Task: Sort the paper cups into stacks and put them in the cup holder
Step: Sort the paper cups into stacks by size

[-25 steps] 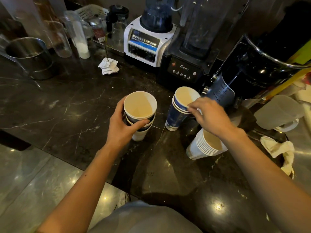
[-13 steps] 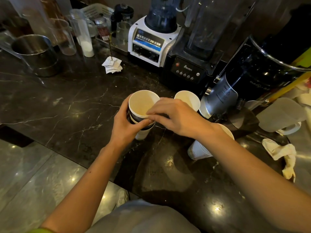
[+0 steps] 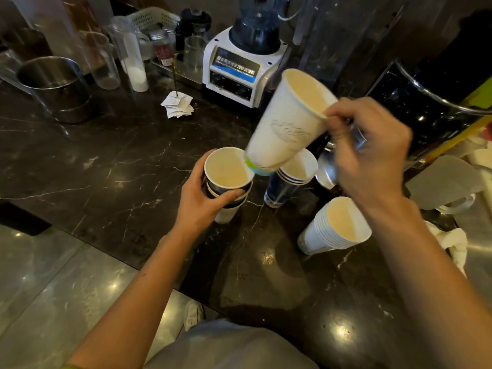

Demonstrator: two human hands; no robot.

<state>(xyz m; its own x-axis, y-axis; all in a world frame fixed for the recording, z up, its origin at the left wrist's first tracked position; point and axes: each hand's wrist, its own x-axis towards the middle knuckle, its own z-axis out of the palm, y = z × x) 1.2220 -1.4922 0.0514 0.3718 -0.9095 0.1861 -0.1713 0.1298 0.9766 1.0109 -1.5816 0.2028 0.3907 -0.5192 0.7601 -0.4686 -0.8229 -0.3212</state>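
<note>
My right hand (image 3: 372, 153) is raised above the dark counter (image 3: 106, 161), thumb and forefinger curled in to pinch the rim of a tall white cup (image 3: 285, 123), the other fingers loosely bent behind it. The cup is tilted, its long axis slanting from the mouth, up at my right fingers, down to the base beside my left hand (image 3: 199, 206). The base hangs at the rim of the top cup there; I cannot tell if they touch. My left hand is wrapped round a short stack of dark cups (image 3: 226, 182), thumb across the front, mouth up, showing only pale lining inside. Under my right wrist stands a stack of white cups (image 3: 327, 235), many nested together. Between my hands, beyond them, stands a smaller stack of blue cups (image 3: 285, 185), under the tilted cup
</note>
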